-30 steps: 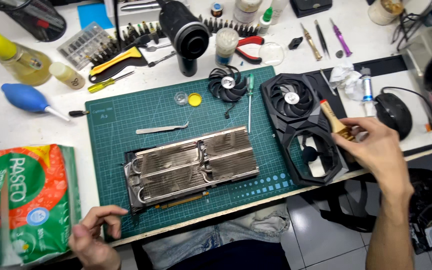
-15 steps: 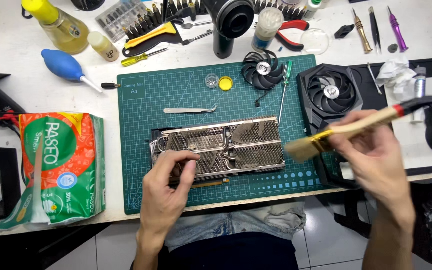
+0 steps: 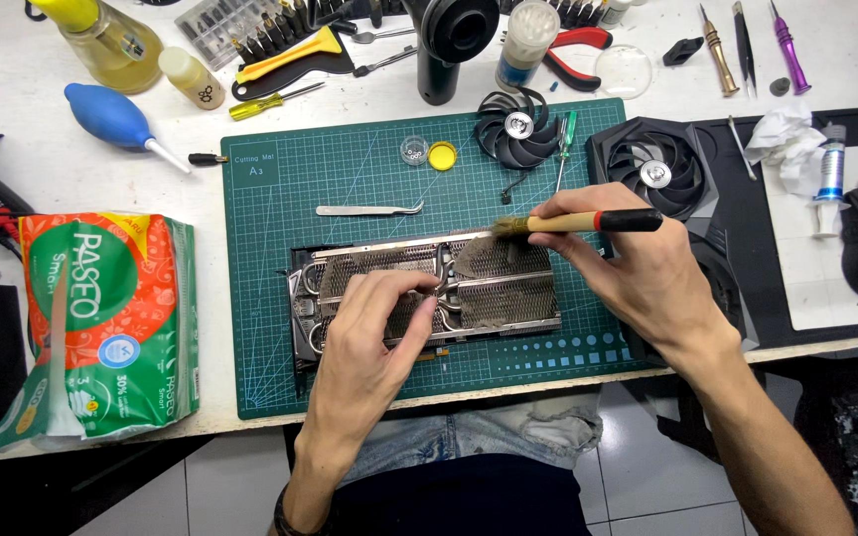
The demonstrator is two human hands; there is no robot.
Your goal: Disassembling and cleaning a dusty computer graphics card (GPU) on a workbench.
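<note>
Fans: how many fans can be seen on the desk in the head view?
2. One loose black fan lies at the top edge of the green mat. The other fan sits in the black shroud right of the mat. More may be hidden under the right hand.

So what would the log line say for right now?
left hand: pressing on finned heatsink | right hand: holding brush, bristles at heatsink's top edge | under it: green cutting mat | nearby: tweezers

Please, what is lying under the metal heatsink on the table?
The heatsink lies on a green cutting mat. The left hand covers its middle, so that part is hidden; the right hand holds a brush over it.
</note>
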